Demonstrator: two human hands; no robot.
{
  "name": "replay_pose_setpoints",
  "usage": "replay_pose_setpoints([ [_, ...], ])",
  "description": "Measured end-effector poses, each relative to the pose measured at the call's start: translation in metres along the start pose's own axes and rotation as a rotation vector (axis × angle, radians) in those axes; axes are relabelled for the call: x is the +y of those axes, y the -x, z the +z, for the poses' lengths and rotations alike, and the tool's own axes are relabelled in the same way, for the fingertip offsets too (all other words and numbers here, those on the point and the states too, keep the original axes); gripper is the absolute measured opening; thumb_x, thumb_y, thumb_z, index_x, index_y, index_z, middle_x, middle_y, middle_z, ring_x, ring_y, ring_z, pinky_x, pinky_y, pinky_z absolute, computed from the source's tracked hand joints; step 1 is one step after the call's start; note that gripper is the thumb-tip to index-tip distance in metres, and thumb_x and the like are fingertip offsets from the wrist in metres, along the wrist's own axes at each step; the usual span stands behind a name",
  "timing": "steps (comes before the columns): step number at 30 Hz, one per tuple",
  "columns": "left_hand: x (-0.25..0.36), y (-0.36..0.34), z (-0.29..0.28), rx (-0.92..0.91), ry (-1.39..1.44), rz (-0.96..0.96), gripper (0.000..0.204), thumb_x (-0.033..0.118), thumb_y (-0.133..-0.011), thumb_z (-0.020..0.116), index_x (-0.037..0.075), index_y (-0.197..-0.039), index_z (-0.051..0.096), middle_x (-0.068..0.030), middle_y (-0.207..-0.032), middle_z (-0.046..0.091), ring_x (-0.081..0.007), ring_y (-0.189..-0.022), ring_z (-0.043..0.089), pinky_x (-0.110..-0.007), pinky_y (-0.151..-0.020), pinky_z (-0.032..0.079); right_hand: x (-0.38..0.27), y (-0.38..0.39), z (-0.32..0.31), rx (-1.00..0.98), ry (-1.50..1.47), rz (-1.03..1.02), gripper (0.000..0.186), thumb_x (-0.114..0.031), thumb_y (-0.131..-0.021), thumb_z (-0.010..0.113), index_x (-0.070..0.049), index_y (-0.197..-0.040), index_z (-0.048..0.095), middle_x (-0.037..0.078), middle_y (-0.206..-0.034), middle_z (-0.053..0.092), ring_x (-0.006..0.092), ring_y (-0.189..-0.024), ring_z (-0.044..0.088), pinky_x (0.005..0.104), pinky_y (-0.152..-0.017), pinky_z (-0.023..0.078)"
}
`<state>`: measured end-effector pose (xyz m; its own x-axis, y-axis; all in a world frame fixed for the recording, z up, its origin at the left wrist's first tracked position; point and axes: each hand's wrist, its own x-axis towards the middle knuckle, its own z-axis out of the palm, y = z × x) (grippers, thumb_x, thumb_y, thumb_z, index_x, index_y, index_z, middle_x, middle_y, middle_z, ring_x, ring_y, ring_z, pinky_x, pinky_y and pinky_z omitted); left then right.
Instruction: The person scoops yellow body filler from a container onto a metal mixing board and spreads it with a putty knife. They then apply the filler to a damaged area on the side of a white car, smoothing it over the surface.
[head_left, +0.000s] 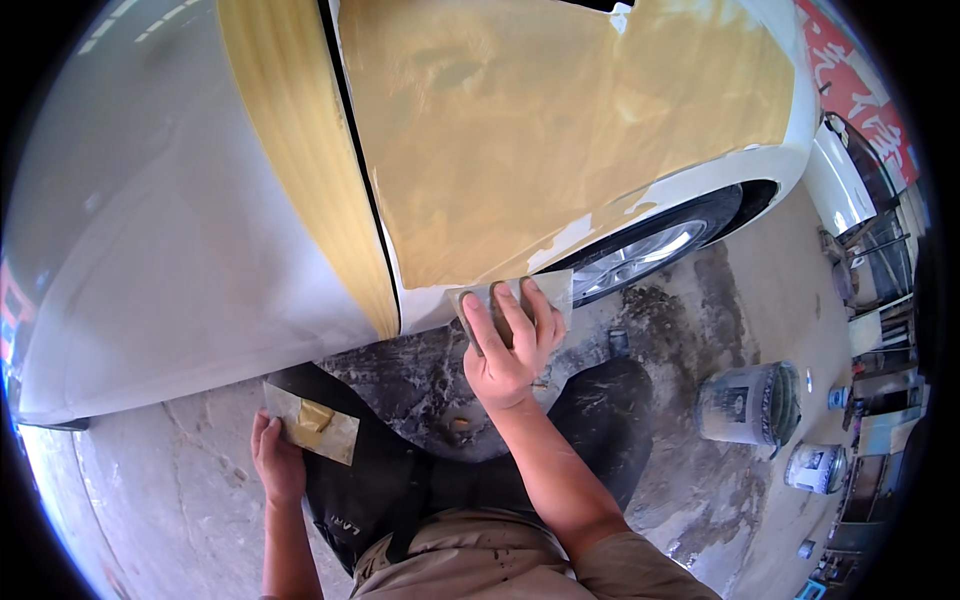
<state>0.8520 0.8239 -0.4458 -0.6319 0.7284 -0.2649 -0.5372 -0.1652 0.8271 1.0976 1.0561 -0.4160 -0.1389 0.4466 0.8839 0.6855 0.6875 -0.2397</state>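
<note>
My left hand [280, 455] grips a thin flat board [334, 440] with a lump of yellow putty [313, 415] on it, low at the left. My right hand [510, 345] has its fingers pressed on a thin, translucent spreader [557, 290] at the lower edge of a car panel, just left of the wheel [630, 255]. A broad coat of yellow filler [560, 130] covers much of that panel [790, 170], with white patches along its bottom. Across a dark gap, a yellow band [290, 150] runs down the edge of the white neighbouring panel [140, 250].
My bent legs [610, 420] are on stained concrete [200, 480] below the car. A large grey bucket [745, 405] and a smaller pail [815, 468] stand at my right. Farther right are a loose white panel [840, 175], a red board [860, 80] and assorted clutter [880, 420].
</note>
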Motion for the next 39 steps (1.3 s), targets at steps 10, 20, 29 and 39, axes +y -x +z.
replay_pose_setpoints([
  [10,-0.003,-0.004,-0.005,-0.022,-0.007,0.008,0.013,0.008,-0.097,0.049,0.005,-0.109,0.053,-0.0068,-0.109,0.061,-0.0180,-0.107,0.058,-0.035,-0.097,0.046,0.007,0.008,-0.029,-0.141,-0.086,0.071,0.049,0.003,-0.068,0.068,-0.017,-0.112,0.074,0.007,-0.113,0.067,0.0297,-0.107,0.062,0.0456,-0.092,0.042],
  [20,0.009,0.026,0.071,-0.138,0.013,-0.008,0.009,0.011,-0.099,0.052,0.006,-0.107,0.053,-0.0065,-0.105,0.063,-0.0173,-0.101,0.061,-0.035,-0.095,0.048,0.035,-0.018,-0.114,0.196,-1.503,1.310,0.048,-0.011,-0.094,0.052,0.001,-0.141,0.049,0.012,-0.136,0.059,0.0267,-0.127,0.055,0.0459,-0.110,0.039],
  [29,0.015,0.057,0.190,-0.462,-0.082,-0.069,0.014,0.011,-0.101,0.054,0.002,-0.112,0.051,-0.0078,-0.104,0.064,-0.0134,-0.093,0.061,-0.029,-0.087,0.048,-0.004,-0.018,-0.160,-0.251,-1.829,0.933,0.043,-0.008,-0.100,0.054,-0.001,-0.143,0.050,0.022,-0.144,0.052,0.0393,-0.136,0.048,0.0561,-0.114,0.034],
  [39,0.025,0.061,0.211,-0.385,-0.030,0.177,0.014,0.012,-0.099,0.056,0.000,-0.107,0.054,-0.0101,-0.102,0.066,-0.0161,-0.092,0.062,-0.030,-0.088,0.048,0.031,-0.021,-0.182,-0.857,-1.025,0.593,0.032,-0.007,-0.099,0.057,-0.005,-0.131,0.063,0.014,-0.137,0.061,0.0290,-0.125,0.059,0.0352,-0.104,0.045],
])
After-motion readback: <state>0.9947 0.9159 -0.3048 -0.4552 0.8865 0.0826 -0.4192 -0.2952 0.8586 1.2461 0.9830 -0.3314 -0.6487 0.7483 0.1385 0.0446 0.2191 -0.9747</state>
